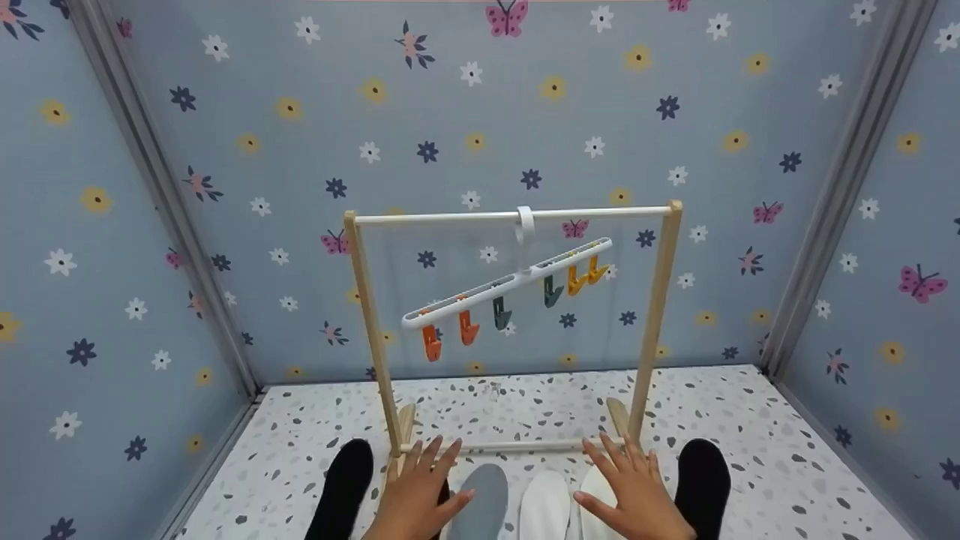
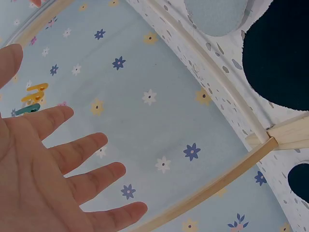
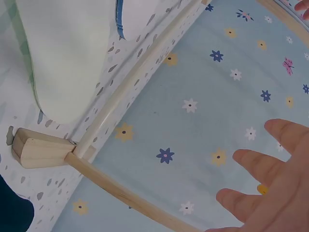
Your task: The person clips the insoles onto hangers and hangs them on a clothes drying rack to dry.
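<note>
My left hand (image 1: 422,493) is held out with its fingers spread, near the lower left of a wooden rack (image 1: 652,322). My right hand (image 1: 631,491) is spread likewise near the rack's lower right. Both hold nothing. From the rack's white top rod (image 1: 435,219) hangs a white clip hanger (image 1: 480,291), slanted with its left end lower in the head view. Two orange clips (image 1: 432,343), two dark green clips (image 1: 502,314) and two yellow clips (image 1: 576,281) dangle from it, gripping nothing.
Flat round-ended pieces lie below the hands: a grey one (image 1: 484,499), a white one (image 1: 545,506), a cream one (image 1: 596,487) and a black one (image 2: 282,58), partly hidden in the head view. Dark rounded shapes (image 1: 341,487) flank them. Flower-patterned walls (image 1: 480,112) enclose the speckled floor (image 1: 315,412).
</note>
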Action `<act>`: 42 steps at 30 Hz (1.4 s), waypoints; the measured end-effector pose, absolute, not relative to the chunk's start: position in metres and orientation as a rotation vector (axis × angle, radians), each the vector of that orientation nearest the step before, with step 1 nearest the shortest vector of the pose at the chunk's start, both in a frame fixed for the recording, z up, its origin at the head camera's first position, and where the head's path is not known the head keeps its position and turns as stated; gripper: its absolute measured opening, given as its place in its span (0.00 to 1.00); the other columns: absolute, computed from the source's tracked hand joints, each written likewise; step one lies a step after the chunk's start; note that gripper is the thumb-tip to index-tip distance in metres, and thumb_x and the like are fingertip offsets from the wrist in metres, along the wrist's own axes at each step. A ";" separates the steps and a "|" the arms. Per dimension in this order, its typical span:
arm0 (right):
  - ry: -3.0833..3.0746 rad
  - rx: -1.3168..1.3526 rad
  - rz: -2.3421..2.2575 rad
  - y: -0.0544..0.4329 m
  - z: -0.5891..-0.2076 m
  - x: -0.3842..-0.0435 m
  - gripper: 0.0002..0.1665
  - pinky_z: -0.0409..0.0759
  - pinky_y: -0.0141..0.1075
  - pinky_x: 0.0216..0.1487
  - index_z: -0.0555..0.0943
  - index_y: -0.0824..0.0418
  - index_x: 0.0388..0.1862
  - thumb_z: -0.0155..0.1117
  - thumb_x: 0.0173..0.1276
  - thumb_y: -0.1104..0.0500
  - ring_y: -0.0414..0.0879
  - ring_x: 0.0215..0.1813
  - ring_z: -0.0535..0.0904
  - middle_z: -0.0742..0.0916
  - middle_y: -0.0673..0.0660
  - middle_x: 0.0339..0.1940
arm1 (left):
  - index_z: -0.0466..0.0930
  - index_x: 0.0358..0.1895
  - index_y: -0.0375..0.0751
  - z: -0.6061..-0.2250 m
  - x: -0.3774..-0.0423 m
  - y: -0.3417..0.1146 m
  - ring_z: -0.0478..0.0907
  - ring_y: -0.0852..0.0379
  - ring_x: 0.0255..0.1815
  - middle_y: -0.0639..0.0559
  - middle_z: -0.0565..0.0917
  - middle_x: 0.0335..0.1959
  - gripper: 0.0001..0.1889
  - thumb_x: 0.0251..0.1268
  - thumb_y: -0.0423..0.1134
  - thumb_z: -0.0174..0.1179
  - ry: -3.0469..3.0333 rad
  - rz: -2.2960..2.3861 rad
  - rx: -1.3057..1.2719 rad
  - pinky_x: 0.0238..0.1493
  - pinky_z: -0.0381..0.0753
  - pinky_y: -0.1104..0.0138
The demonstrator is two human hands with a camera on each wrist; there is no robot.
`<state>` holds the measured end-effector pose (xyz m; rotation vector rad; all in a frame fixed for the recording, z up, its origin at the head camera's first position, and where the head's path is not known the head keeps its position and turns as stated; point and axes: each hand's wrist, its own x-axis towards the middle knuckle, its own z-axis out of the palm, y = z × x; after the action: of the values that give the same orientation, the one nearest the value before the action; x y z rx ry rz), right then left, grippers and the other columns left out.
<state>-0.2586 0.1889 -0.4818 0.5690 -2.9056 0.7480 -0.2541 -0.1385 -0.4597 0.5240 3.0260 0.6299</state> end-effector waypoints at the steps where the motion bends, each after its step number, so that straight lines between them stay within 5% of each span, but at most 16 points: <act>1: -2.908 0.562 0.748 0.189 -0.481 -0.259 0.44 0.38 0.73 0.60 0.62 0.53 0.72 0.53 0.63 0.31 0.72 0.72 0.48 0.62 0.63 0.73 | 0.61 0.70 0.46 -0.459 -0.254 -0.139 0.56 0.29 0.68 0.36 0.63 0.69 0.40 0.60 0.67 0.50 3.026 0.631 0.517 0.54 0.55 0.29; 23: -2.881 0.522 0.771 0.191 -0.478 -0.257 0.43 0.37 0.72 0.62 0.63 0.54 0.72 0.53 0.64 0.33 0.71 0.72 0.46 0.63 0.64 0.73 | 0.66 0.67 0.45 -0.458 -0.244 -0.187 0.71 0.36 0.58 0.36 0.72 0.61 0.35 0.58 0.55 0.62 3.310 0.564 0.330 0.48 0.70 0.39; 42: -2.883 0.477 0.829 0.200 -0.482 -0.254 0.42 0.38 0.71 0.62 0.61 0.56 0.72 0.55 0.65 0.36 0.71 0.72 0.46 0.63 0.65 0.72 | 0.69 0.59 0.24 -0.507 -0.264 -0.264 0.77 0.33 0.44 0.28 0.77 0.47 0.32 0.55 0.42 0.65 3.226 0.557 -0.148 0.41 0.76 0.46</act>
<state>-0.2539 0.1997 -0.4823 0.4774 -2.8834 0.8291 -0.2638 -0.2645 -0.5070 -0.1482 3.2260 0.5574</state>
